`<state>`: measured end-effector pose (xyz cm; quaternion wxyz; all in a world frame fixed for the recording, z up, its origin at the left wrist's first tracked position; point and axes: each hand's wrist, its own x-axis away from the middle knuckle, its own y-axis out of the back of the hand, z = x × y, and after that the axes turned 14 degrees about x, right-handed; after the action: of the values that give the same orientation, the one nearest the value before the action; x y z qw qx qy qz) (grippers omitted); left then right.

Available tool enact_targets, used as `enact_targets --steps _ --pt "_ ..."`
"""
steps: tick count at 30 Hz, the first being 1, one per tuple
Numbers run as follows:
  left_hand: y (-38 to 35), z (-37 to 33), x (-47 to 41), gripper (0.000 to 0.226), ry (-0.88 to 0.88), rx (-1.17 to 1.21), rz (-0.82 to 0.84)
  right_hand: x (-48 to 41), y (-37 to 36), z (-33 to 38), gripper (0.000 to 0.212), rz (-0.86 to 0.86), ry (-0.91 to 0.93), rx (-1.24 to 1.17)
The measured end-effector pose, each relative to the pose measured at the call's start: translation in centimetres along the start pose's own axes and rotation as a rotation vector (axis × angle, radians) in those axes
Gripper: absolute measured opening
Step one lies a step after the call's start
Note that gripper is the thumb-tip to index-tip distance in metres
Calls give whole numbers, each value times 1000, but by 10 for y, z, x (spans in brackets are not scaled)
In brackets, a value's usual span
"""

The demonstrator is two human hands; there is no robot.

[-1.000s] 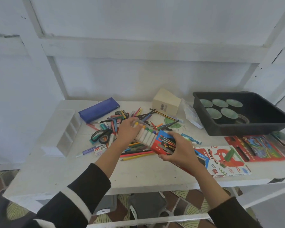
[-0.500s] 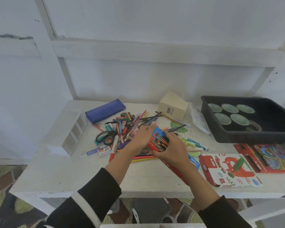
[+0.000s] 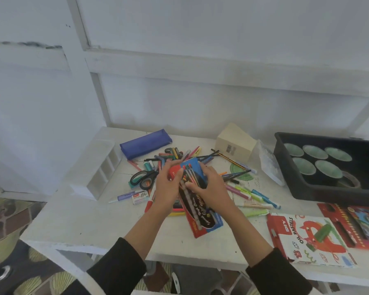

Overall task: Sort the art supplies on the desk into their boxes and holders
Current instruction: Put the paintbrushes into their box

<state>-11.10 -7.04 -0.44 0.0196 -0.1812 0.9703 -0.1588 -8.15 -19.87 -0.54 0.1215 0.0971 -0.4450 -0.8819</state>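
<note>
Presently held: box (image 3: 202,218), red and blue, pens (image 3: 190,174) showing at its face.

Location: desk (image 3: 90,222) middle, far end over the pile (image 3: 179,155), near end toward the front edge. Whether that end rests on the desk cannot be told.

Hands: left hand (image 3: 168,186) wrapped on the box's far-left corner, over the red end. Right hand (image 3: 210,188) curled over the right side, fingertips (image 3: 191,185) on the pens. Both clamp the box, close together.

Orientation: long axis runs from back edge to front edge, the near end slanting slightly toward the right edge. Blue end, with pen caps, points to the back edge. Printed face up.

Step, as judged: seating the pens and closing the box.

Handling advice: keep the face up and near level so the pens cannot slide out. Press them flat in a row with the right fingertips and steady the sides with the left. Close the far end only when no cap stands proud.

Nearby: scissors (image 3: 143,179) just left of the hands; pastels (image 3: 307,237) by the front right corner.
</note>
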Motion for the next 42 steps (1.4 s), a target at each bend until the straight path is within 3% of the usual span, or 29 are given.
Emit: enact_targets --steps 3,6,10,13,21,26,30,34,37,39,42 --pt "21 -4 -6 16 -64 -88 -5 -15 15 -10 41 136 82 -1" --pt "36 -13 -5 16 -141 -119 0 -49 29 -42 23 29 43 168" --pt "54 -20 -2 20 -213 -161 -10 -104 30 -102 30 86 -129 508" --pt "61 -19 6 22 -205 -203 -22 -124 23 -132 30 145 -142 667" --pt "69 -15 15 11 -179 -280 -58 -141 9 -154 6 237 -76 884" --pt "67 -11 17 18 -238 -300 3 -131 14 -151 9 246 -24 970" --pt "68 -8 18 29 -311 -286 29 -123 25 -132 20 130 45 1004" --pt "69 -4 15 29 -251 -264 -8 -119 43 -93 26 52 82 954" --pt "68 -4 15 24 -247 -269 -24 -114 59 -58 18 -12 70 815" --pt "67 -4 15 21 -249 -266 -31 -110 66 -34 10 -72 85 549" --pt "67 -4 14 19 -243 -274 -32 -95 69 8 10 -44 91 -75"
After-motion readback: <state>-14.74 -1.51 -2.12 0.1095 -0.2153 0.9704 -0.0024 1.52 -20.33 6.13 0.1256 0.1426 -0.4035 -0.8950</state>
